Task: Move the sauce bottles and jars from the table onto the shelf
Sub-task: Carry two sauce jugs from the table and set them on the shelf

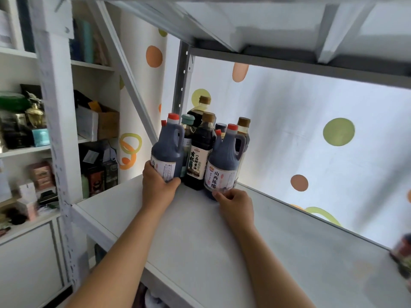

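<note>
1. White-painted shelf (200, 241) fills the lower middle of the view, its board bare except at the far corner toward 12 o'clock and the edge at 4 o'clock; a second board hangs overhead.
2. Spotted curtain (300, 134), white with orange and green dots, hangs behind the shelf from 11 to 3 o'clock.
3. A white bookcase (93, 63) stands at 9 o'clock, crowded with boxes and small goods.
4. A cluster of sauce bottles (209, 130) stands upright on the shelf at 12 o'clock, packed close together against the rear upright.
5. The left jug (168, 150), dark with a red cap and side handle, stands at the cluster's 9 o'clock edge.
6. The right jug (224, 158), same kind, white label with Chinese characters, stands at the cluster's 5 o'clock edge.
7. A tall dark bottle (200, 156) with a brown cap stands between the two jugs.
8. The left hand (159, 185) has its fingers wrapped around the base of the left jug.
9. The right hand (235, 205) has its fingers curled, the tips touching the foot of the right jug; whether they actually clasp it cannot be told.
10. A blurred jar (402, 250) sits at the shelf edge at 4 o'clock.
</note>
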